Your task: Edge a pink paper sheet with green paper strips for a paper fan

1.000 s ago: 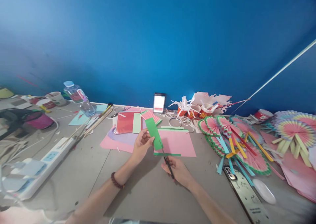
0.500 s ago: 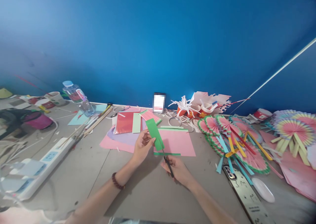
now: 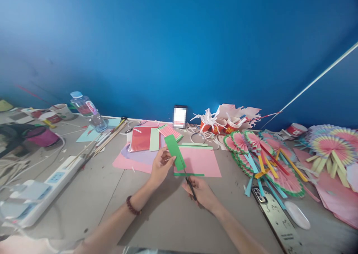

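A strip of green paper (image 3: pixel 173 151) is pinched between the thumb and fingers of my left hand (image 3: pixel 160 166), tilted above the table. My right hand (image 3: pixel 201 191) is closed around the dark handles of a pair of scissors (image 3: pixel 190 188). The scissor blades reach up into the lower end of the green strip, where a slit runs near its right edge. Behind and below the strip lies a pink paper sheet (image 3: pixel 200 162) with green bands along its upper and lower edges.
Left of centre lie a red paper pack (image 3: pixel 141 139) and pink and lilac sheets. Folded paper fans (image 3: pixel 265 149), a phone (image 3: pixel 276 218) and a white mouse (image 3: pixel 298 215) lie to the right. On the left are a power strip (image 3: pixel 53 187) and a tilted plastic bottle (image 3: pixel 89 110).
Almost nothing differs. Both hands, the green paper and the scissors keep their places; the whole view has shifted by a few pixels.
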Demonstrator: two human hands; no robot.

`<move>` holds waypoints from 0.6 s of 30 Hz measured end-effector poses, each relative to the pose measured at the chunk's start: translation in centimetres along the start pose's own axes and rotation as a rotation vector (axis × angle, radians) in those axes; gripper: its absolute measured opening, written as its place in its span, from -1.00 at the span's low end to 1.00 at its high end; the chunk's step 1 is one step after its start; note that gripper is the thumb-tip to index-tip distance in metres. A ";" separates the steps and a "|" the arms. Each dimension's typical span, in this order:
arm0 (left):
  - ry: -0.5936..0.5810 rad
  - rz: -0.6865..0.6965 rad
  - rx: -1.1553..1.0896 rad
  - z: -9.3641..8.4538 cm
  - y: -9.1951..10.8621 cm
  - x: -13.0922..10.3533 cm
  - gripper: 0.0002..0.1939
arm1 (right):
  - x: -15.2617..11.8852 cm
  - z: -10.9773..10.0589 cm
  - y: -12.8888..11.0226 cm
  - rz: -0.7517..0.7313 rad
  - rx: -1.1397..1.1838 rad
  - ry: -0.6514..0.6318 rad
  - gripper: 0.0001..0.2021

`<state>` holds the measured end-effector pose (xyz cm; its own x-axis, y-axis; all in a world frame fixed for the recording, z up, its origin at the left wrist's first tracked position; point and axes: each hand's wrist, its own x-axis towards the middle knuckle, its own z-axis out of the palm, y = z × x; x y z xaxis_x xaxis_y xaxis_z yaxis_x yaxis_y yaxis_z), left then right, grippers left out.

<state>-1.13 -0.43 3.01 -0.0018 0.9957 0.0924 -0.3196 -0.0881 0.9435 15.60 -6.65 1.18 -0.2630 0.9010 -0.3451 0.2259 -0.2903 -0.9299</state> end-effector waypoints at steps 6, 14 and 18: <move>0.006 0.013 -0.004 -0.1 -0.1 0.1 -0.55 | 0.1 0.0 0.3 0.001 -0.009 -0.012 -0.57; 0.011 0.000 -0.002 -0.1 0.0 0.1 -0.53 | 0.0 0.0 0.2 -0.002 -0.022 -0.006 -0.60; 0.019 -0.001 0.004 -0.1 0.0 0.1 -0.53 | -0.1 -0.1 0.1 -0.012 -0.031 -0.006 -0.63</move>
<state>-1.20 -0.32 2.96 -0.0198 0.9962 0.0853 -0.3156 -0.0872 0.9449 15.76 -6.77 1.17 -0.2712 0.9024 -0.3348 0.2517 -0.2693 -0.9296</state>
